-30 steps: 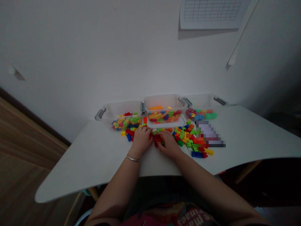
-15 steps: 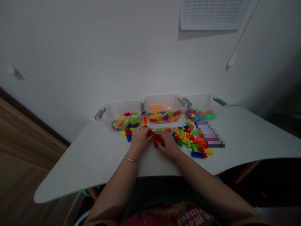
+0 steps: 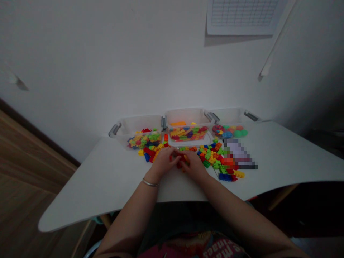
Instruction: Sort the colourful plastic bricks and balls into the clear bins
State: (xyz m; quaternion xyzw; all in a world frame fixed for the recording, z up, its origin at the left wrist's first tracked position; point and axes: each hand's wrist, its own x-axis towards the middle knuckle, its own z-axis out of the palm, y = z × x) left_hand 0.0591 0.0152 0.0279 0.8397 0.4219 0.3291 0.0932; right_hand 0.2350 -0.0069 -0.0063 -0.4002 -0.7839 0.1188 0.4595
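Observation:
My left hand [image 3: 164, 161] and my right hand [image 3: 194, 165] meet low over the table, with their fingers closed round red toy building bricks [image 3: 181, 162]. A bit of yellow shows between the right fingers. How the red bricks sit against each other is hidden by my fingers. Loose bricks in yellow, blue and red [image 3: 149, 154] lie just left of my left hand. On the other side, a larger spread of mixed bricks [image 3: 212, 156] lies close to my right hand.
Three clear plastic boxes stand along the wall: a left box [image 3: 139, 122] and a middle box [image 3: 188, 114] with colourful pieces, and a right box [image 3: 231, 114] with round ones. A blurred-out flat device [image 3: 239, 152] lies right of the bricks on the white table [image 3: 279, 154].
My left hand has moved right and turned inward, bringing its red brick against the red piece in my right hand. The right hand has barely shifted.

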